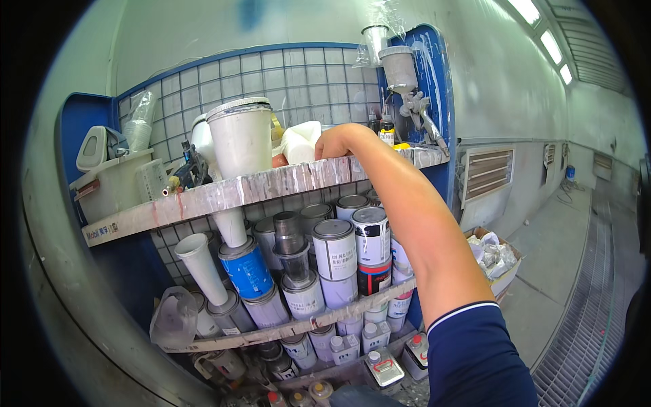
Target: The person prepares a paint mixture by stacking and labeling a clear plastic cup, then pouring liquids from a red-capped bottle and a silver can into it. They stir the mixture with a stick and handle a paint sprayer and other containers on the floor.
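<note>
My right arm stretches up from the lower right to the top shelf (pixel 224 197). There my right hand (pixel 333 141) reaches over the paint-streaked front edge with its fingers curled down. The shelf lip hides the fingertips, so whatever they grip cannot be made out. Just left of the hand is a crumpled white item (pixel 302 141), perhaps paper or soft plastic. Farther left stands a large white tub (pixel 239 139) with a lid. Small dark bottles (pixel 386 125) with yellow on them sit right of the hand. My left hand is out of view.
A spray gun (pixel 422 112) with a grey cup hangs at the shelf's right end. Another spray gun (pixel 196 164) lies left of the tub, near a beige bin (pixel 115 186). Lower shelves hold several paint cans (pixel 334 247). A cardboard box (pixel 505 278) stands on the floor, right.
</note>
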Available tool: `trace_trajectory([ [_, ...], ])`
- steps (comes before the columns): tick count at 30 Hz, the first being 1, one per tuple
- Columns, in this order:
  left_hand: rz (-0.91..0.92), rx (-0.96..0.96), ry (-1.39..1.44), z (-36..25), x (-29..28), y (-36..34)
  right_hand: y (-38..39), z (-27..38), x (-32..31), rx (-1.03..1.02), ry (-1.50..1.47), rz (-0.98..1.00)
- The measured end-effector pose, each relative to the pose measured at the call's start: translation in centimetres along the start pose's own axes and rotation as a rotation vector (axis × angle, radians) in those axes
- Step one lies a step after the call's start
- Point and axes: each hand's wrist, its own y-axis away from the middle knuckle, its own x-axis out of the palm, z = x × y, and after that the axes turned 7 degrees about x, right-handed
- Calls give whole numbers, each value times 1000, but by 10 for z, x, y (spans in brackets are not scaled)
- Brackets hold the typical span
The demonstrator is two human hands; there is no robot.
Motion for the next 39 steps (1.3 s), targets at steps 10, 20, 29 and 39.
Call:
trace_trajectory([
  [10,32,-31,-27,13,20,5,-21,-10,28,-41,-16,-92],
  [20,216,-104,-14,-26,2,64,23,-33,-25,-391,-673,-518],
  [29,682,176,-359,-90,-19,151,83,-67,-63,-287,-822,-444],
  [39,200,-48,-124,-278,-159,135,12,-20,-34,-305,246,170],
])
